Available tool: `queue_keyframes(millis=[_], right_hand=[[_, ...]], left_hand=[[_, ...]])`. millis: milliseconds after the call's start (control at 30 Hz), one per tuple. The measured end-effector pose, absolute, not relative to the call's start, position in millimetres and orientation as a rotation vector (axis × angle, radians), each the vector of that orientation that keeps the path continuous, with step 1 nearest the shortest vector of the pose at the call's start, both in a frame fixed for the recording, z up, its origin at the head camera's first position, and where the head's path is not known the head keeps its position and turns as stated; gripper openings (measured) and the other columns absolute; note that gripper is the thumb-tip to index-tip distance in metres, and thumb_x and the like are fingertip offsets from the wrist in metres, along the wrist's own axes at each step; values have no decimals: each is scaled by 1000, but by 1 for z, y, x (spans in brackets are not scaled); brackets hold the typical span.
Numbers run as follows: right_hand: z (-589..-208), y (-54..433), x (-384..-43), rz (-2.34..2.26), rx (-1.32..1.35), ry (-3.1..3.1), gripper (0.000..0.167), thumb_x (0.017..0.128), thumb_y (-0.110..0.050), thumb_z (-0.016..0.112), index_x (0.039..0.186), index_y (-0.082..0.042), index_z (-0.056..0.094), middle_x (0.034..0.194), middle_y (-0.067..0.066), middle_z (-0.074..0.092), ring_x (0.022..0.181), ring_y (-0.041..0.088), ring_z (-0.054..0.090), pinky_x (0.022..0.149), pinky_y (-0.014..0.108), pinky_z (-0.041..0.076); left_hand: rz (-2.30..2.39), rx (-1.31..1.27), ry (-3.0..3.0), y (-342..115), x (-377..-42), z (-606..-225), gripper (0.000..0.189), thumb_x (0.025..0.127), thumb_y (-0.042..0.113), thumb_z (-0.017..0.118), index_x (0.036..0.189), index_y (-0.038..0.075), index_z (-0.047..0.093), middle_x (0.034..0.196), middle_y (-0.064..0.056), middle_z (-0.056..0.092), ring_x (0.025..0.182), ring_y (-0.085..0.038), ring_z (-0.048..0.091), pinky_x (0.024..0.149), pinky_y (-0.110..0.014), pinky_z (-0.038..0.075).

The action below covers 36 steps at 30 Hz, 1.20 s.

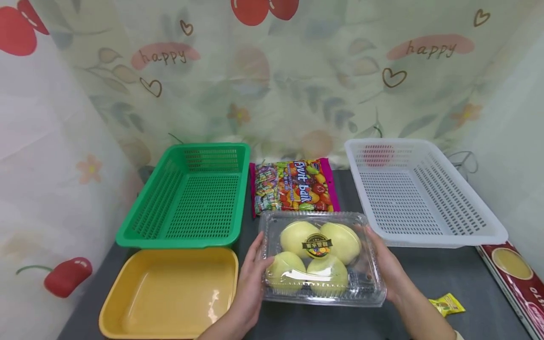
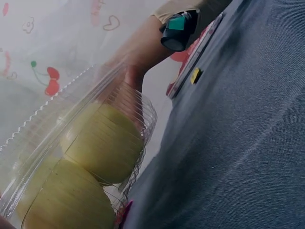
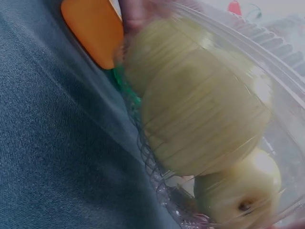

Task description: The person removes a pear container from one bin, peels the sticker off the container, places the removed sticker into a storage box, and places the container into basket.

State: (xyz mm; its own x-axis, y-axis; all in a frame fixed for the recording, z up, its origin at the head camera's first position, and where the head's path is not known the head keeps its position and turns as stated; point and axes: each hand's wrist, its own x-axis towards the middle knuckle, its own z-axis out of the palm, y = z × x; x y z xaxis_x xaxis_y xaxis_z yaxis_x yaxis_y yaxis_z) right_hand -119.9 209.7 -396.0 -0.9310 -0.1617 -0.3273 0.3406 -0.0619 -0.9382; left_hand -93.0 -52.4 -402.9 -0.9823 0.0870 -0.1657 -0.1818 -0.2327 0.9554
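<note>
A clear plastic clamshell box (image 1: 369,295) holds several pale yellow-green round fruits (image 1: 297,238), with a black and gold label (image 1: 317,245) on its lid. My left hand (image 1: 250,285) grips the box's left side, thumb on the lid near the front left fruit. On the opposite side, my right hand (image 1: 388,269) holds the right edge, its fingers partly hidden by the box. The fruits (image 2: 102,143) show through the ribbed wall in the left wrist view, where the box is raised over the dark table cloth. One fruit (image 3: 240,186) shows a brown end in the right wrist view.
Behind the box lies a colourful candy bag (image 1: 293,186). At left stand a green basket (image 1: 121,236) and, in front of it, a yellow tub (image 1: 106,311). A white basket (image 1: 488,231) is at right, near a small yellow packet (image 1: 448,304) and a red box (image 1: 516,278).
</note>
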Motion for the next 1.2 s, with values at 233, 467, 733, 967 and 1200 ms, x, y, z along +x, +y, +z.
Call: queue_keyframes(millis=[233, 467, 733, 967, 1200], right_hand=[[-412, 217, -121, -2072, 202, 1838, 71, 96, -57, 16, 150, -18, -7, 154, 23, -9, 136, 53, 9, 104, 55, 33], [-427, 218, -123, -2104, 241, 1801, 73, 95, -59, 17, 145, -24, -23, 153, 25, -12, 135, 55, 3, 107, 65, 13], [-434, 218, -122, -2088, 237, 1819, 74, 95, -60, 17, 147, -21, -20, 154, 22, -11, 140, 46, -2, 111, 62, 5], [-438, 218, -124, -2160, 133, 1801, 72, 98, -54, 17, 146, -15, -19, 156, 16, -9, 143, 32, -10, 115, 51, -5], [-441, 218, -125, -2150, 135, 1809, 72, 98, -54, 16, 146, -14, -19, 156, 15, -10, 143, 30, -10, 116, 48, -5]], left_hand=[[2331, -96, 1877, -48, -95, -418, 64, 91, 18, 50, 148, 21, 22, 157, -11, 10, 144, -34, 5, 110, -64, 2], [2335, -86, 1983, -44, -96, -432, 61, 91, 14, 50, 147, 17, 27, 156, -12, 16, 144, -33, 8, 114, -55, 4], [2306, -116, 1999, -42, -96, -441, 60, 92, 13, 48, 147, 17, 25, 156, -14, 16, 144, -33, 10, 114, -56, 5], [2301, -99, 2008, -42, -98, -445, 60, 92, 13, 48, 147, 17, 27, 155, -13, 18, 144, -32, 12, 114, -56, 6], [2296, -88, 1995, -43, -98, -446, 60, 92, 14, 49, 148, 17, 26, 156, -12, 18, 144, -31, 11, 114, -55, 6]])
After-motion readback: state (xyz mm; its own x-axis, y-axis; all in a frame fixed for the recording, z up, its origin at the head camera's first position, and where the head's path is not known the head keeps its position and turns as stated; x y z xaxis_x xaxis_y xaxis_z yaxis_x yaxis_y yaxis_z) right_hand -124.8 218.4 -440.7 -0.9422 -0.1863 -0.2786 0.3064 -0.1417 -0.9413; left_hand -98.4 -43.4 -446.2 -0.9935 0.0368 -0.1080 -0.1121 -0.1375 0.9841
